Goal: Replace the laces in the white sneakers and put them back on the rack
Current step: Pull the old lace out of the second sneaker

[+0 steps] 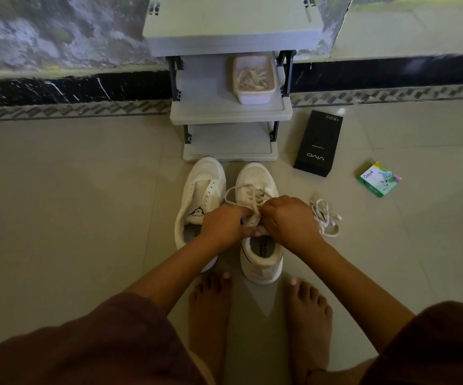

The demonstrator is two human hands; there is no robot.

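Gripping: the left hand (224, 223) and right hand (288, 220) are both curled over the half-laced sneaker (258, 179). Each pinches a strand of the lace (252, 201) where the two hands meet above the tongue.
Head view, sneakers: the half-laced sneaker stands on the floor (86, 190) with its toe toward the foot of the rack (224, 109). The unlaced sneaker (202, 190) lies just beside it, tipped slightly outward, toe also at the rack.
In the way: the hands cover the upper eyelets, so how far the threading reaches cannot be told. The left forearm crosses the unlaced sneaker's heel.
Around: a loose lace (326, 218) lies heaped on the floor just beside the right hand. A black box (318, 144) lies flat near the rack's right side, and a green box (379, 179) lies farther right, well apart from the shoes.
Rack contents: a tub (254, 97) sits on the right of the middle shelf, holding pale slender pieces too blurred to name.
Feet: two bare feet (209, 315) stand just behind the sneakers' heels.
Materials: sneakers of white mesh with perforated eyelet strips and a printed insole; flat woven cream laces; smooth grey plastic shelves on dark posts; glossy beige tiles; a black veined skirting band (58, 87) along a mottled wall.
Shapes: the boxes are rectangular, the tub round-cornered and translucent.
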